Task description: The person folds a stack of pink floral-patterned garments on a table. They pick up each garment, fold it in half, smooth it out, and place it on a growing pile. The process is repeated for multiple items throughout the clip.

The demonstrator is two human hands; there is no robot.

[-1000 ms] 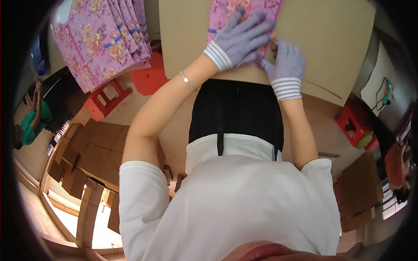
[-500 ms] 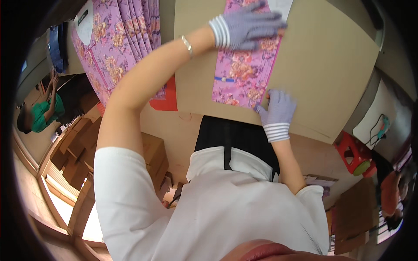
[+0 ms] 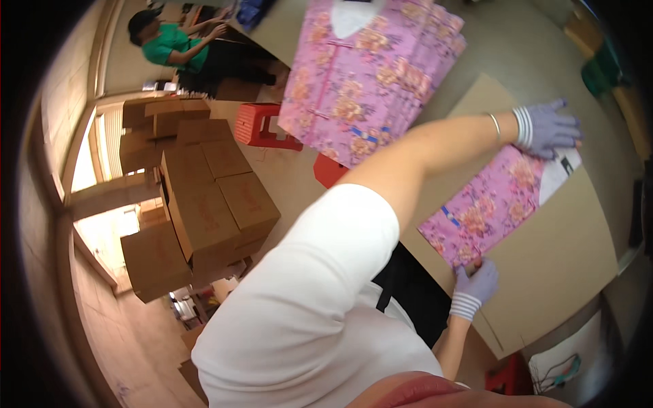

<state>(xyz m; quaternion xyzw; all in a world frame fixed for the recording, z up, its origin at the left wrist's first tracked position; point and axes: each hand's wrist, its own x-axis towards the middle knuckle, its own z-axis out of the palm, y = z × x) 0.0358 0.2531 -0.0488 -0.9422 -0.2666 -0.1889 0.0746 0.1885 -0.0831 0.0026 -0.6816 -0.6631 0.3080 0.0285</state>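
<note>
A folded pink floral garment (image 3: 486, 207) with a white neck insert lies on a brown cardboard sheet (image 3: 554, 262). My left hand (image 3: 547, 129), in a lilac knit glove with a striped cuff, rests over its far neck end, fingers spread out. At the near end, my right hand (image 3: 479, 280), gloved alike, has thumb and fingers closed at the garment's edge; the fingertips are partly hidden. To the left, a stack of matching folded floral garments (image 3: 350, 92) overlaps in a fan, the top one showing a white neck insert and a blue strip.
Red stools (image 3: 262, 126) stand on the floor left of the table. Stacked brown cartons (image 3: 204, 183) fill the left side. A co-worker in a green top (image 3: 173, 47) stands at the far left. A white surface with a teal corded tool (image 3: 568, 370) is at lower right.
My view has swung left, so the garment stack and cartons show more fully. My left hand now lies at the neck end, fingers spread; my right hand stays by the near edge.
</note>
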